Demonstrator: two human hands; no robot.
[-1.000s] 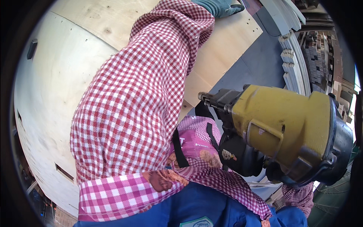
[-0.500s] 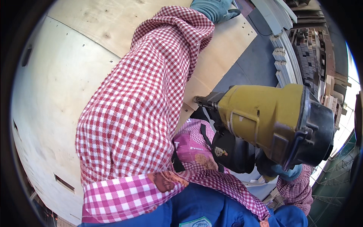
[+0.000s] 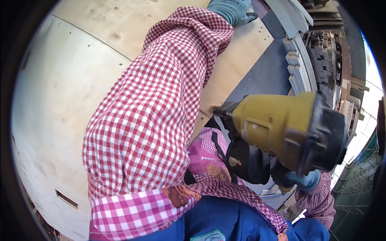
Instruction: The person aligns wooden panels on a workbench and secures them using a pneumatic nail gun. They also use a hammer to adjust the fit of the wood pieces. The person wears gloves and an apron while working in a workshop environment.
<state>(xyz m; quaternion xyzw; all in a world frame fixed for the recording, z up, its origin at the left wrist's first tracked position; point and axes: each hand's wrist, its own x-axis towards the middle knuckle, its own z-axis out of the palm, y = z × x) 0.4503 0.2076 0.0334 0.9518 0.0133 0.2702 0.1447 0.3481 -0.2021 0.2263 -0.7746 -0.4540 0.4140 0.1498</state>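
My right hand (image 3: pixel 303 179), in a grey-blue glove, is closed round the grip of a yellow and black nail gun (image 3: pixel 273 120). The gun lies nearly level across the picture, slightly blurred, its dark nose at the corner of a plywood sheet (image 3: pixel 237 60). Whether the nose presses on the wood or just clears it, I cannot tell. At the top edge my left hand (image 3: pixel 231 11), gloved alike, rests on the far part of that sheet with the thumb stretched out; its other fingers are partly cut off. My left sleeve covers much of the plywood.
A second pale wooden panel (image 3: pixel 60 100) with a slot lies at the left, meeting the plywood along a seam. Stacked white strips (image 3: pixel 297 66) and piled timber (image 3: pixel 321 56) stand at the right. A black pouch (image 3: pixel 247 162) hangs at my front.
The nail gun's rear end has shifted left and a little down, and its nose has moved slightly right. My left hand stays on the sheet, shifted slightly right in view.
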